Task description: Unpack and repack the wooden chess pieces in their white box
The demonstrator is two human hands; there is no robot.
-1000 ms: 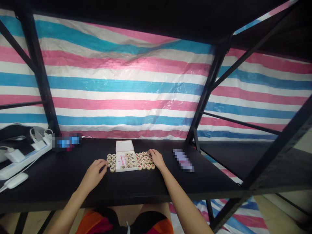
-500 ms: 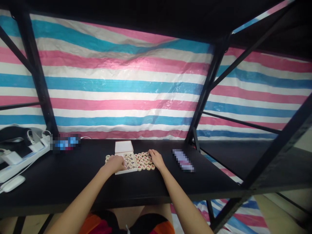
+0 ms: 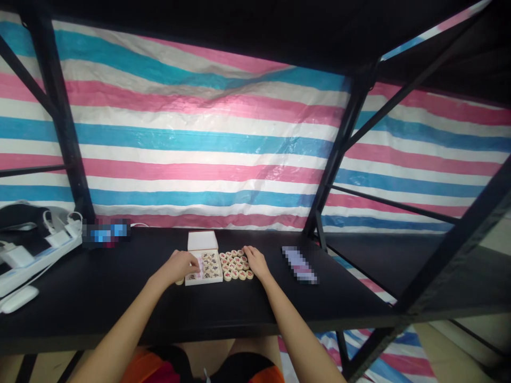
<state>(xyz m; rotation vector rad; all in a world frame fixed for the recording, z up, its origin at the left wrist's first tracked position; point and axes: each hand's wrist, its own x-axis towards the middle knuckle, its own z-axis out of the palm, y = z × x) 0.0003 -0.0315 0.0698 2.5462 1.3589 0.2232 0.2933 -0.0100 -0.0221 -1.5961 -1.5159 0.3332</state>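
White box (image 3: pixel 207 282) lay partly beneath the left hand (image 3: pixel 175 267), its curled fingers' hold unclear. Red-marked discs (image 3: pixel 235 274) bordered the right hand (image 3: pixel 256 261), fingers together, a pixelated object (image 3: pixel 299 264) to their right.

Red-marked discs (image 3: pixel 238 266) lie beside an open box (image 3: pixel 202 242) of black-marked discs (image 3: pixel 207 263).

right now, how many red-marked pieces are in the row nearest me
4 red-marked pieces: one beside the white box, two in the middle, one nearest the right hand, which may hide more.
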